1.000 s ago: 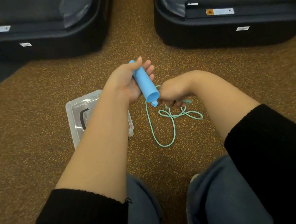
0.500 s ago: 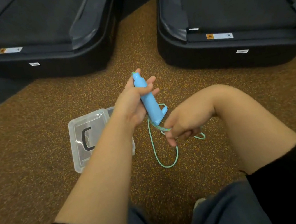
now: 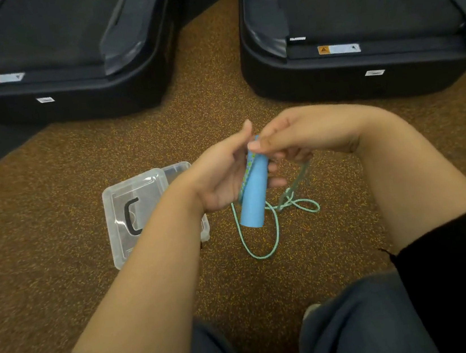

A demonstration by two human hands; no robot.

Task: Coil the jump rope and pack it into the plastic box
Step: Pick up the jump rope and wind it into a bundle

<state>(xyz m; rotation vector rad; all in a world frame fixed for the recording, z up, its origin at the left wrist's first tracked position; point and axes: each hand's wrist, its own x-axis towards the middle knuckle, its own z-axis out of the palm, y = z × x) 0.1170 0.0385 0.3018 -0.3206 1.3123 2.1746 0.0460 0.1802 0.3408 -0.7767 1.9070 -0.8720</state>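
Two hands are working close together over the floor (image 3: 62, 287), and half a second ago they were standing otherwise: the left hand (image 3: 221, 183) is gripping the blue handle (image 3: 255, 200) of the jump rope much as before, fingers curled round its far side, but the handle is now pointing its blunt end down and toward the person, with a strand of the green cord (image 3: 277, 238) lying along its left edge. The right hand (image 3: 303, 137), which was pinching the cord below the handle, is now lifted to the handle's upper end, thumb and forefinger meeting there and the other fingers curled on the cord that is trailing down, blurred, to the loops on the floor. The left forearm is covering the right part of the plastic box (image 3: 117, 209), so I cannot tell whether its lid is sitting square or shifted. The handle's top is hidden behind the right hand's fingertips. Both treadmills, the left treadmill (image 3: 60, 89) and the right treadmill (image 3: 359, 67), are being cut off by the upper edge. Through the clear box top a black C-shaped piece (image 3: 132, 217) is showing; whether it is lying inside or belonging to the lid is unclear.
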